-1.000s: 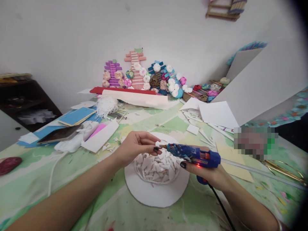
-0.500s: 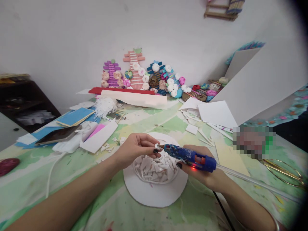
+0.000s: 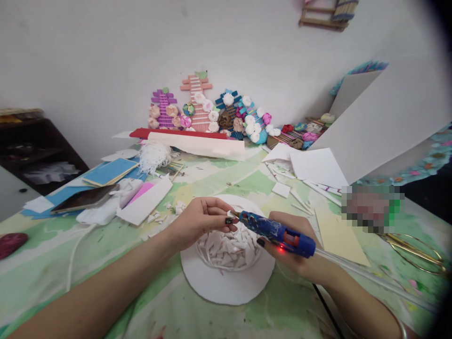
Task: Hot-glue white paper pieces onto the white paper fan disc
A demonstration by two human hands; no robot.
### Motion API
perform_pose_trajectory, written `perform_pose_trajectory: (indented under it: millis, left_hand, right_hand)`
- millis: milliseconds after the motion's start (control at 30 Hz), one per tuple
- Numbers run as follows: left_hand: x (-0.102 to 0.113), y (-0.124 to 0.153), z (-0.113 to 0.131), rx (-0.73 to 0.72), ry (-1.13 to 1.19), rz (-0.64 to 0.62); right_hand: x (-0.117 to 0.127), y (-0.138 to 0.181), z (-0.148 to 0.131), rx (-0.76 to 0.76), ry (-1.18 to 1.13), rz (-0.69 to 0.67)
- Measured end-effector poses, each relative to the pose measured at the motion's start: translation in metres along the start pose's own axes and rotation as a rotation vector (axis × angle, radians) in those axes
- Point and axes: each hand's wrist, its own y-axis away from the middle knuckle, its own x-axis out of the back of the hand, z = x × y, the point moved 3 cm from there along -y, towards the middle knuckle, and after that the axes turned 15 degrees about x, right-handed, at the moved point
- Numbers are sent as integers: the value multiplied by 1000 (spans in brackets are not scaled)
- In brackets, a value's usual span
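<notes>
My left hand (image 3: 203,219) is closed, pinching a small white piece (image 3: 231,214) between thumb and fingers. At that piece sits the metal tip of a blue hot glue gun (image 3: 277,230), its red light glowing. My right hand (image 3: 300,256) wraps round the gun's grip; a clear glue stick (image 3: 353,263) sticks out of its back. Below both hands lies a white round board (image 3: 226,288). Many torn white pieces (image 3: 226,252) fill a ringed area on it, partly hidden by my hands.
Loose white scraps (image 3: 155,217) lie left of the board, near a phone (image 3: 84,197) and blue sheets (image 3: 111,172). Gold-handled scissors (image 3: 415,252) rest at the right by a yellow sheet (image 3: 339,235). Rolled paper (image 3: 197,146) and flower-decorated crafts (image 3: 199,103) stand at the back.
The glue gun's rear end has dipped slightly with my right hand, and its glue stick hangs lower. My left hand stays almost still with the white piece.
</notes>
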Motion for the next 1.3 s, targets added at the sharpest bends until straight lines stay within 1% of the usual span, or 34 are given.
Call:
perform_pose_trajectory:
  millis: [100,267,367,433,500,567,667,733,800,867,900,967,1067,1167,1300]
  left_hand:
    - [1,-1,-2,-6,84,-38]
    - [2,-3,-3,-7,180,-30]
    - [6,-3,-1,6,188,30]
    - [11,-3,1,2,142,108]
    - [16,-2,6,-40,7,204]
    - [20,-1,11,-121,-201,311]
    - [23,0,19,-317,-572,474]
    - [22,-1,24,-478,-827,539]
    - [17,-5,28,-637,-1068,524]
    - [11,-11,30,-766,-1280,449]
    - [7,-14,31,-803,-1376,406]
    - [2,-21,31,-823,-1546,328]
    - [-4,-30,29,-787,-1737,243]
    - [-6,-36,26,-760,-1795,209]
    - [-4,-39,24,-745,-1680,186]
  right_hand:
    - [-1,1,0,30,33,31]
    - [-1,2,3,98,120,60]
    - [1,2,2,104,152,51]
    - [3,3,1,79,156,81]
    - [6,3,1,29,156,148]
    - [9,5,3,-34,157,216]
    - [13,7,6,-99,156,287]
    - [16,9,7,-113,153,315]
    - [17,10,7,-118,147,336]
    - [19,10,6,-110,138,354]
    - [19,11,5,-100,132,359]
    - [20,10,4,-83,122,363]
    - [20,9,3,-79,112,361]
    - [21,9,3,-79,118,360]
    - [23,11,2,-63,136,384]
